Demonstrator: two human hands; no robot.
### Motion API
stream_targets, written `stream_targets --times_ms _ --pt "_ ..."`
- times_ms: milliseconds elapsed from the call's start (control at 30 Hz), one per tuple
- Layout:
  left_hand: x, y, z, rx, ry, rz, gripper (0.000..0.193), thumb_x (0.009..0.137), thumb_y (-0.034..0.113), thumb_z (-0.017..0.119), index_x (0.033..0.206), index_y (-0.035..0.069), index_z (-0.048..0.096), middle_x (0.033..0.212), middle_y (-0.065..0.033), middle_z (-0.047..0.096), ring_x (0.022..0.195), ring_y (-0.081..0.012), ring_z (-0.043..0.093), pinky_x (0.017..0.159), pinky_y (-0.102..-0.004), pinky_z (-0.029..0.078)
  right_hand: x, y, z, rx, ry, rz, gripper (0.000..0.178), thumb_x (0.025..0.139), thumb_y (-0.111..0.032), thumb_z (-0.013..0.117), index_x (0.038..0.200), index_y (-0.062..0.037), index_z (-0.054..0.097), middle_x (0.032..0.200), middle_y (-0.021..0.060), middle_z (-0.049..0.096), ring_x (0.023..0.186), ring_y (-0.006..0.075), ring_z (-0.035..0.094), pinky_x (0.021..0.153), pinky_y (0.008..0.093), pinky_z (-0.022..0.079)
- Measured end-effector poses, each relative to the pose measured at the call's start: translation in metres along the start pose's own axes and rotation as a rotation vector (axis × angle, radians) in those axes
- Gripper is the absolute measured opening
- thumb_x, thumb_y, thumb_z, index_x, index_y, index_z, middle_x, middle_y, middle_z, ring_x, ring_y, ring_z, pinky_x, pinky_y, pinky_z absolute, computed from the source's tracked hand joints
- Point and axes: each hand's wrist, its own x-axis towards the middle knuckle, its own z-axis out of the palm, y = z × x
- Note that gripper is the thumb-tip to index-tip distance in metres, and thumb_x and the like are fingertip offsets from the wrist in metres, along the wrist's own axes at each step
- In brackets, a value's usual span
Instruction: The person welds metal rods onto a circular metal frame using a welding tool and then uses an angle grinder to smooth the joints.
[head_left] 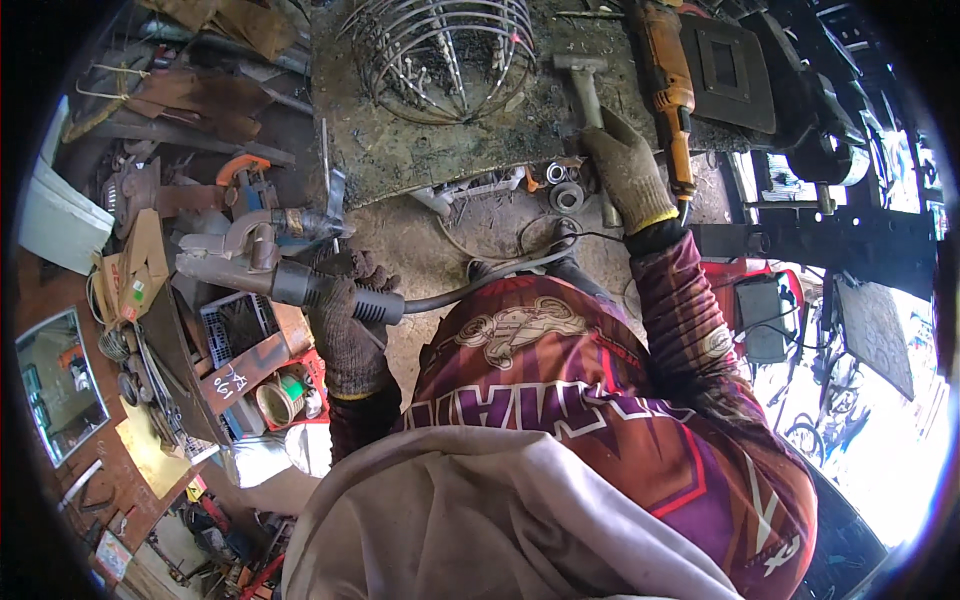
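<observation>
My left hand [352,335], in a dark knitted glove, is closed around the ribbed black handle of a welding electrode holder [292,284]. Its thick cable [470,293] runs rightward across the front of my body. In a lighter knitted glove, my right hand [628,172] grips a hammer [586,90] by the handle. The hammer's head is over the near right part of the worktable [400,165], and the handle's end shows below the hand. On that table stands a round cage of bent metal rods [450,60], to the left of the hammer.
An orange power tool [668,70] lies just right of the hammer, beside a dark welding shield [728,70]. Metal rings [566,197] lie below the table's near edge. Cardboard, crates and a bucket [280,400] crowd the left side. A grey box [765,318] stands at right.
</observation>
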Motion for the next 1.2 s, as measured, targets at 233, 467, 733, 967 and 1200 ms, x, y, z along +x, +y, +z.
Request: stream_targets --times_ms 233,467,733,967,1200 --pt "0.000 0.000 0.036 0.108 0.247 0.061 0.035 0.085 0.014 0.076 0.116 0.006 0.064 0.105 -0.0115 0.065 0.093 -0.0279 0.065 0.083 -0.0458 0.057 0.011 0.014 -0.008 -0.144 -0.019 -0.089 0.046 0.099 -0.019 0.058 0.137 0.0052 0.055 0.096 0.0061 0.070 0.073 0.0119 0.064 0.066 0.0254 0.052" --pt "0.006 -0.003 0.021 -0.031 0.136 -0.019 0.036 0.086 0.010 0.074 0.120 0.006 0.062 0.105 -0.0126 0.065 0.092 -0.0284 0.066 0.082 -0.0460 0.058 0.012 0.011 -0.008 -0.156 -0.099 0.012 0.051 0.095 -0.025 0.061 0.137 0.0032 0.058 0.101 0.0120 0.072 0.082 0.0175 0.065 0.076 0.0322 0.052" --pt "0.003 0.001 0.044 0.109 0.101 0.029 0.029 0.093 0.019 0.070 0.115 0.003 0.060 0.110 -0.0092 0.058 0.098 -0.0222 0.052 0.091 -0.0412 0.048 0.010 0.019 -0.003 -0.103 0.019 -0.065 0.053 0.096 -0.024 0.059 0.141 0.0029 0.055 0.096 0.0084 0.070 0.076 0.0136 0.063 0.068 0.0293 0.051" --pt "0.002 -0.003 0.031 0.123 0.061 0.026 0.034 0.094 0.020 0.070 0.120 0.002 0.060 0.115 -0.0122 0.061 0.099 -0.0228 0.055 0.094 -0.0455 0.052 0.005 0.006 -0.005 -0.089 -0.019 -0.032 0.050 0.096 -0.021 0.058 0.140 0.0029 0.055 0.093 0.0071 0.068 0.074 0.0117 0.062 0.067 0.0290 0.051" --pt "0.003 -0.007 0.040 0.067 0.031 0.038 0.041 0.086 0.011 0.074 0.124 0.005 0.059 0.108 -0.0098 0.064 0.096 -0.0269 0.065 0.083 -0.0468 0.060 0.000 0.001 -0.005 -0.017 -0.085 0.053 0.036 0.098 -0.018 0.056 0.127 0.0029 0.061 0.087 0.0014 0.066 0.067 0.0063 0.059 0.057 0.0227 0.047"
